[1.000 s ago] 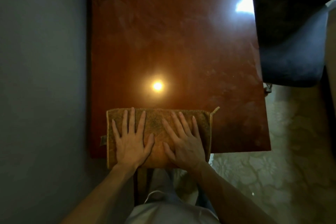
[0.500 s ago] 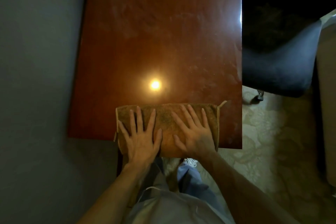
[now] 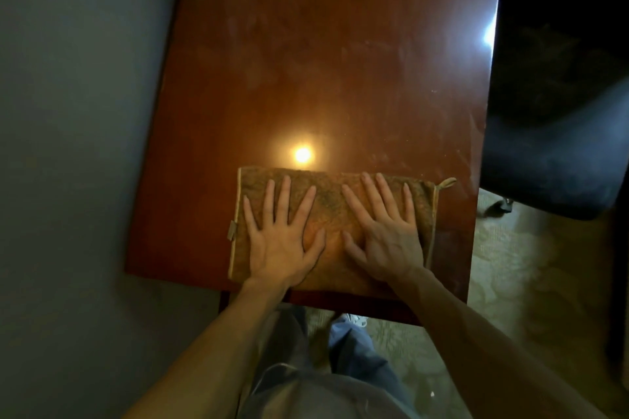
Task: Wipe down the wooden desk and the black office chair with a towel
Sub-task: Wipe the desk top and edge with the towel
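Towel point(image 3: 333, 214), folded to 1 flat pad, lies at the desk point(image 3: 323, 61) near edge, slightly toward the right corner. Left hand point(image 3: 282, 241) and right hand point(image 3: 384, 235) press it, fingers straight and spread, pinching nothing. Judgement: soft, light, limp cloth on a glossy, likely slick top. Drive it by palm pressure mid-pad, since edge pinches would bunch it. Chair point(image 3: 558, 112) stands off the right edge.

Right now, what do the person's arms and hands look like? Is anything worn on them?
Both are bare. The left hand and right hand show no gloves, rings or watch; the left forearm and right forearm carry no sleeves in view. Below them, a light grey top and blue trousers show. Dim warm light hides finer detail.
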The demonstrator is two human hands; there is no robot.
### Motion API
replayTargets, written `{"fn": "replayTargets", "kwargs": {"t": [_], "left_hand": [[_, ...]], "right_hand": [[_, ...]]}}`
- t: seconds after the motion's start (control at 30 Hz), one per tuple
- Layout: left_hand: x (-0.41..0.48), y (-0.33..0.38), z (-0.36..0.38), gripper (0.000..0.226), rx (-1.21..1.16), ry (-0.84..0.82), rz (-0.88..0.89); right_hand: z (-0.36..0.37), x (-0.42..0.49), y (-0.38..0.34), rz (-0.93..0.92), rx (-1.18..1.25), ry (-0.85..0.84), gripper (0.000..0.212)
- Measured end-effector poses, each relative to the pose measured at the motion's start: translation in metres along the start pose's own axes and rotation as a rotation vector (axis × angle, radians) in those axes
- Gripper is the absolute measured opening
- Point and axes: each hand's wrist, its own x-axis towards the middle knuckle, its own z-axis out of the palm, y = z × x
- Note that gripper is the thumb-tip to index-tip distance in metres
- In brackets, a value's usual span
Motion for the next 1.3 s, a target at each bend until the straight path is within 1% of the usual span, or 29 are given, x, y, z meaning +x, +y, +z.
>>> {"fn": "replayTargets", "kwargs": {"t": [0.17, 0.47, 0.77, 1.07, 1.3], "left_hand": [[0.048, -0.010, -0.006, 0.077, 0.011, 0.056, 0.070], [0.106, -0.013, -0.015, 0.075, 0.013, 0.063, 0.077], [0.161, -0.018, -0.025, 0.075, 0.019, 0.075, 0.079], [0.168, -0.018, -0.025, 0.075, 0.012, 0.098, 0.068], [0.167, -0.018, -0.022, 0.077, -0.001, 0.137, 0.067]], "right_hand": [[-0.004, 0.035, 0.010, 0.044, -0.009, 0.035, 0.078], [-0.015, 0.088, 0.030, 0.058, 0.002, 0.022, 0.078], [-0.022, 0.139, 0.048, 0.053, -0.021, 0.056, 0.078], [-0.026, 0.147, 0.051, 0.032, 0.036, 0.097, 0.077], [-0.023, 0.147, 0.051, 0.014, 0.024, 0.127, 0.076]]}}
